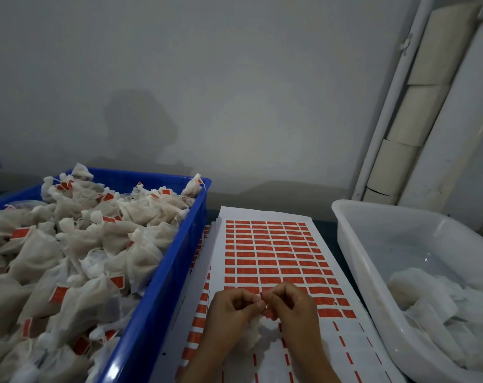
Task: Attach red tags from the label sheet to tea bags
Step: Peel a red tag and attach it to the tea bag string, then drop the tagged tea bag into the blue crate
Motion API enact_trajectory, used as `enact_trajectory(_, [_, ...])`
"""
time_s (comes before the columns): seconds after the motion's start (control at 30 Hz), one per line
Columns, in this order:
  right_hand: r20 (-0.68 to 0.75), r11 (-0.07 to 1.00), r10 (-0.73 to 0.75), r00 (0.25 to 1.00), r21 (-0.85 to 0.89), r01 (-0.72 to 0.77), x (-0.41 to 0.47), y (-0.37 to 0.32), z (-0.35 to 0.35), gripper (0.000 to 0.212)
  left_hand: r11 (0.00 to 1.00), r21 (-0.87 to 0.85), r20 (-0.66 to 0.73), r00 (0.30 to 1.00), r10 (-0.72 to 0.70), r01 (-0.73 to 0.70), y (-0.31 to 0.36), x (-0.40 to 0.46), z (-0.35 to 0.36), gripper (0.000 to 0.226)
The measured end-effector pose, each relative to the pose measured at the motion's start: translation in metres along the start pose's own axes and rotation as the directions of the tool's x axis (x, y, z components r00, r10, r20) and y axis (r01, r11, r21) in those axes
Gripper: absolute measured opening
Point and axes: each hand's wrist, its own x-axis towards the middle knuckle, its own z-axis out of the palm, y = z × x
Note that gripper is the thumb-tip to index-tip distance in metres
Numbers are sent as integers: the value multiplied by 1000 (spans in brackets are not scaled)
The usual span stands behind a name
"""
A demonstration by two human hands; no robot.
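A white label sheet (273, 250) with rows of red tags lies on the table between two bins. Over its near part my left hand (232, 308) and my right hand (292, 305) meet fingertip to fingertip. Together they pinch a small red tag (268, 313) on the string of a white tea bag (255, 334). The tea bag hangs below my fingers and rests on the sheet. Most of the tag is hidden by my fingers.
A blue crate (176, 261) on the left is heaped with tagged tea bags (77, 244). A white tub (356, 244) on the right holds untagged white bags (433, 305). More label sheets (200, 305) lie under the top one. A grey wall is behind.
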Motion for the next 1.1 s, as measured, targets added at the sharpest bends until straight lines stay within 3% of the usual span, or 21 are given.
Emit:
enact_trajectory(0.23, [-7,992,66,998,110,-65,0,0,-3,10,993,102,101,992,-71,61,1,-4,-14,14])
enact_trajectory(0.5, [29,976,87,996,196,-91,-3,0,1,13,882,471,218,967,-133,15,10,-18,-45,24])
enact_trajectory(0.7, [50,969,69,996,235,-79,-5,3,-1,14,817,576,177,979,-100,-21,5,-35,-42,34])
enact_trajectory(0.97, [67,973,12,998,229,-27,-6,4,0,18,773,634,56,998,-36,-7,9,-44,-28,27])
enact_trajectory(1.1, [81,970,6,997,241,-26,-6,6,-2,19,803,595,-45,999,4,24,16,-41,-23,23])
